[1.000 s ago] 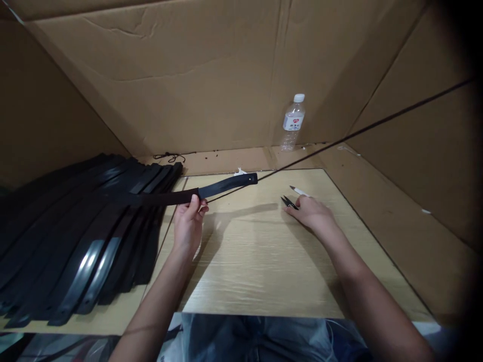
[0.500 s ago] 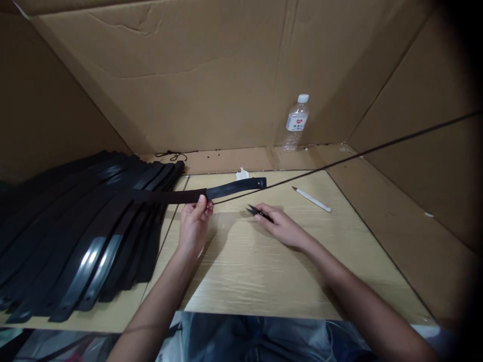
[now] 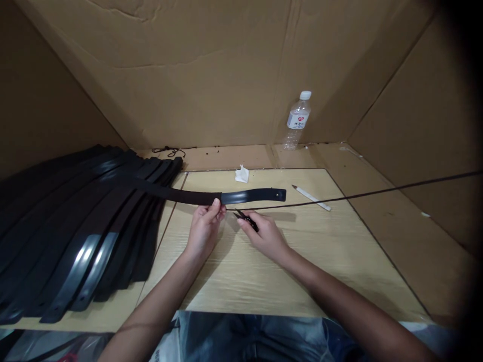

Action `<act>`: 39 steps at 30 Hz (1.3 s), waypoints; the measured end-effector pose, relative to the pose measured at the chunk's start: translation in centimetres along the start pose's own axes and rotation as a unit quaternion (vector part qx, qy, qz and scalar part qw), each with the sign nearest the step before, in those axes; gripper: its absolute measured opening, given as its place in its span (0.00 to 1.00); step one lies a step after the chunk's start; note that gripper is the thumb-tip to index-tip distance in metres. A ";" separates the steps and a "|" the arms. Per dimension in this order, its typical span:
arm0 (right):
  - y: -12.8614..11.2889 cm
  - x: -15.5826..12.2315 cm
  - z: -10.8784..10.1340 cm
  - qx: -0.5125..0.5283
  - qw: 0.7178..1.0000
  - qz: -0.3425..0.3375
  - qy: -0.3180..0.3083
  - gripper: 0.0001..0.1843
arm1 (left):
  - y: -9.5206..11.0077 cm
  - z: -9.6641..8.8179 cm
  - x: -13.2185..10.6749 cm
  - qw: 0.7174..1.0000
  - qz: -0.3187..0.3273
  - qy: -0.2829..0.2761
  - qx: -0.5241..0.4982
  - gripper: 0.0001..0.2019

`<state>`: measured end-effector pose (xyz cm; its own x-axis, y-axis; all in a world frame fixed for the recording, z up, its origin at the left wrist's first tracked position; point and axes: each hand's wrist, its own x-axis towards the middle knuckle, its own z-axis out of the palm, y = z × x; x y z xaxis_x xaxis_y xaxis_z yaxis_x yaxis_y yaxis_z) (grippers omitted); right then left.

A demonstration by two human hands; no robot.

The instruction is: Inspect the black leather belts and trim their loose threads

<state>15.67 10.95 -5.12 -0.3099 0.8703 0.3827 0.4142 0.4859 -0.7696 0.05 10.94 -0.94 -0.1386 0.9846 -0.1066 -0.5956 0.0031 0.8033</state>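
Observation:
My left hand [image 3: 206, 227] pinches a long curved black strip [image 3: 252, 195] with thumb on top. The strip has a dark matte wrap on its left part and a bare glossy end with a small hole at the right. From the left fingers a thin dark cord [image 3: 400, 188] runs taut to the right, out of view. My right hand [image 3: 266, 234] is closed around small black thread snips [image 3: 247, 220]. The snips' blades point left at the cord, close to my left fingertips. Whether they touch the cord I cannot tell.
Many similar black strips [image 3: 68, 221] lie fanned on the left. A white pencil-like stick [image 3: 311, 197] and a scrap of white paper [image 3: 242, 174] lie on the table [image 3: 294, 286]. Behind stands a clear bottle [image 3: 298, 121] by the cardboard wall [image 3: 207, 95]; a tangled black cord [image 3: 169, 151] lies left.
My left hand and the strip have shifted right and slightly down. The snips have moved left, up against the cord. The cord now slopes less steeply.

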 end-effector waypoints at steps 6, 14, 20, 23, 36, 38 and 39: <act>-0.1 0.1 0.2 0.016 1.000 -0.013 0.012 0.19 | -0.2 -0.1 -0.1 1.000 -0.009 -0.011 -0.006 0.12; -0.2 0.1 0.0 0.019 0.999 -0.031 0.016 0.18 | -0.3 -0.2 0.0 1.000 -0.007 -0.003 -0.013 0.13; 0.0 0.0 0.2 0.035 0.999 -0.027 0.025 0.17 | -0.3 -0.2 0.0 1.000 -0.007 -0.005 -0.024 0.13; 0.1 0.0 0.3 0.043 0.998 -0.029 0.028 0.17 | -0.1 -0.1 -0.1 1.000 -0.004 -0.011 -0.024 0.14; 0.2 0.0 0.4 0.068 0.997 -0.028 0.038 0.17 | -0.2 -0.1 -0.2 1.000 -0.005 -0.024 -0.016 0.13; 0.1 0.0 0.3 0.070 0.997 -0.024 0.038 0.17 | -0.2 -0.1 -0.2 1.000 -0.001 -0.023 -0.017 0.13; 0.1 0.0 0.3 0.069 0.997 -0.021 0.036 0.17 | -0.2 0.0 -0.2 1.000 0.000 -0.024 -0.017 0.12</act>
<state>15.47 10.96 -5.31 -0.2599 0.8558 0.4472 0.2787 0.5099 -0.8138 0.17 10.69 -1.08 -0.1011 0.9918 -0.0784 -0.6224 -0.0016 0.7827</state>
